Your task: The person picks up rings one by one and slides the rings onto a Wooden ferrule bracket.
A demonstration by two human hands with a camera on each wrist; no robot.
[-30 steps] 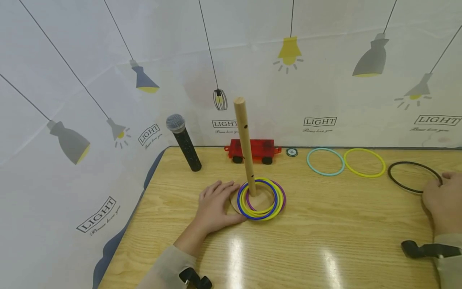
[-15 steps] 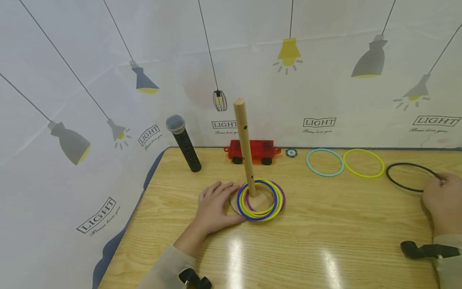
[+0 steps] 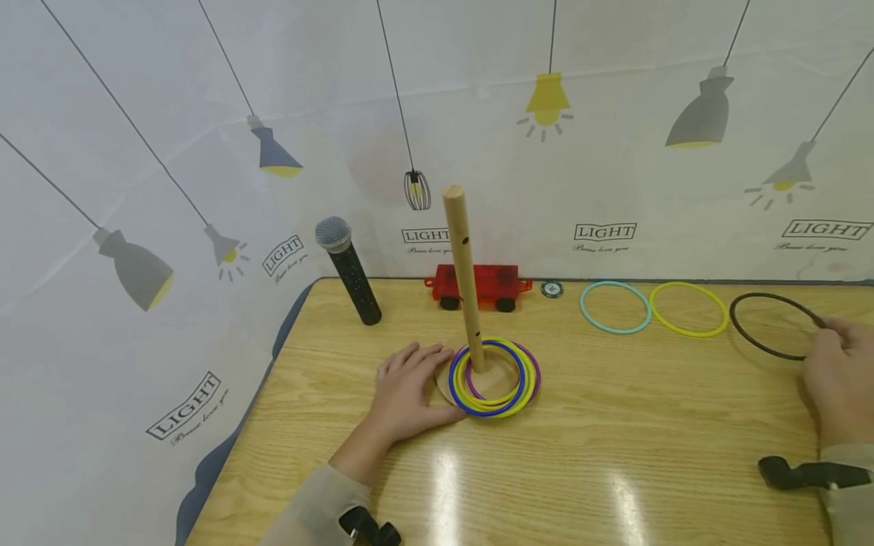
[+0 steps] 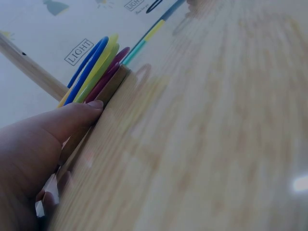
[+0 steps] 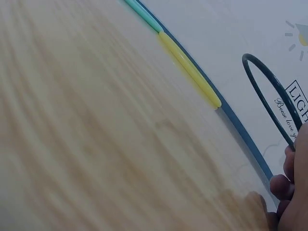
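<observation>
In the head view my right hand [image 3: 843,379] pinches a black ring [image 3: 768,353] by its right side, at the table's right edge of view. The right wrist view has this black ring [image 5: 260,94] tilted up off the table. My left hand [image 3: 406,398] holds the round wooden base [image 3: 442,383] of a ring-toss stand, thumb in front and fingers behind. The wooden peg [image 3: 463,265] rises from it. Blue [image 3: 453,379], yellow and purple rings lie around the peg's foot. In the left wrist view the thumb [image 4: 91,106] presses the base's edge.
Along the back stand a microphone [image 3: 351,277], a red toy wagon [image 3: 495,282] behind the peg and a poker chip [image 3: 551,289]. A light blue ring [image 3: 583,315] and a yellow ring [image 3: 725,311] lie flat beside each other. A printed backdrop [image 3: 649,182] closes the table's far edge.
The black ring has tilted up from near the table, its far edge rising, and my right hand has shifted slightly with it. My left hand and the stand stay in place.
</observation>
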